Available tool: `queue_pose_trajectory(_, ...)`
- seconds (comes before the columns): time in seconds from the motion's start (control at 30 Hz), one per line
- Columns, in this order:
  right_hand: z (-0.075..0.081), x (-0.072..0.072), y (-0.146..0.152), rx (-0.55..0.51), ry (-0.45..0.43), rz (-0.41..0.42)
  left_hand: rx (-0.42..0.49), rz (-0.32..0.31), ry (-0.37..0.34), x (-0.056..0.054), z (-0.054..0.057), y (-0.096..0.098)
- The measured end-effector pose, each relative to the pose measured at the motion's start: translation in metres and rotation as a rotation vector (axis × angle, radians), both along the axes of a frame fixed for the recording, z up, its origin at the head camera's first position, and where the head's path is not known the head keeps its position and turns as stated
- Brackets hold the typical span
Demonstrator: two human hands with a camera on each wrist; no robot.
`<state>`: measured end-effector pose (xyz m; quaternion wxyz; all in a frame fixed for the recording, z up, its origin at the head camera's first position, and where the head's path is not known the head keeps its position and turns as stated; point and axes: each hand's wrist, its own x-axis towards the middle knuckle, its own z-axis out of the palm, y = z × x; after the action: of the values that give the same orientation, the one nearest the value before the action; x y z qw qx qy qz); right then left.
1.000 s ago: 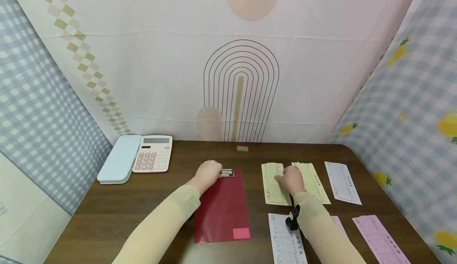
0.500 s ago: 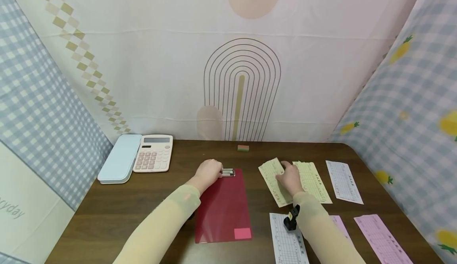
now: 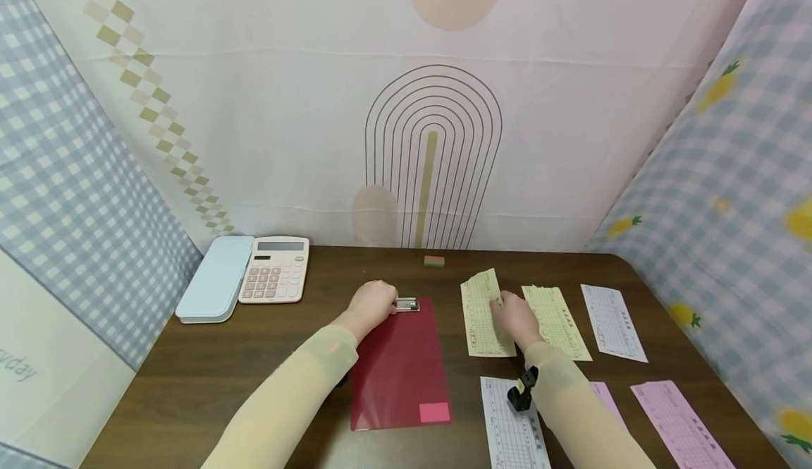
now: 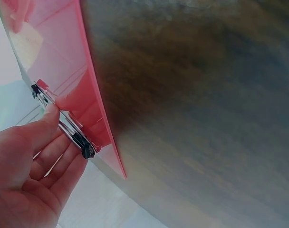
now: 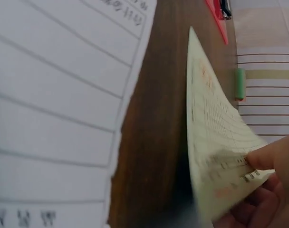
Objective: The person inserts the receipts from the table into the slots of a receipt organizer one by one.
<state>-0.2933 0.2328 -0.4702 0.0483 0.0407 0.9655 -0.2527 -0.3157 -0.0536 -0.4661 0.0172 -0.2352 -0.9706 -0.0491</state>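
My left hand point(image 3: 373, 304) is at the top of a red clipboard point(image 3: 400, 377). In the left wrist view, its thumb presses one side of the metal clip point(image 4: 71, 124) while the fingers curl round the other. A pale yellow printed form point(image 3: 483, 317) is pinched along its right side by my right hand point(image 3: 517, 319). The right wrist view shows the thumb on top of the form point(image 5: 213, 118), fingers beneath, the sheet bent and lifted at an angle. Just right of that hand lies a second yellow form point(image 3: 558, 321), partly covered by the wrist.
White forms point(image 3: 614, 322) and pink forms point(image 3: 681, 419) lie on the right side of the brown table point(image 3: 254, 377). A calculator point(image 3: 274, 271) and a light blue case point(image 3: 216, 278) sit at the back left. A small eraser-like block point(image 3: 434, 262) is near the back edge.
The left yellow form has been raised by the right hand, tilted, then turned more upright, its top edge now farther back. The left hand stays at the clip.
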Motion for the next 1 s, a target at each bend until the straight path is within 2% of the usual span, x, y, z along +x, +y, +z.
queue_pose_trajectory(0.1,0.001,0.0,0.0,-0.018,-0.026,0.028,0.001,-0.006,0.001,0.0,0.0,0.0)
queue_pose_trajectory(0.23,0.003,0.001,-0.001,-0.097,-0.041,0.039,0.009,-0.017,0.003,0.0,0.0,-0.001)
queue_pose_trajectory(0.43,0.008,0.003,-0.005,-0.143,0.065,0.095,0.02,-0.071,0.031,-0.002,0.0,-0.005)
queue_pose_trajectory(0.63,0.015,0.008,-0.008,-0.207,0.15,0.129,-0.02,-0.113,0.046,-0.002,0.0,-0.005)
queue_pose_trajectory(0.8,0.02,0.011,-0.013,-0.248,0.131,0.134,-0.041,-0.121,0.054,-0.003,0.001,-0.005)
queue_pose_trajectory(1.0,0.025,0.016,-0.02,-0.308,0.04,0.125,-0.029,-0.113,0.059,-0.004,0.001,-0.005)
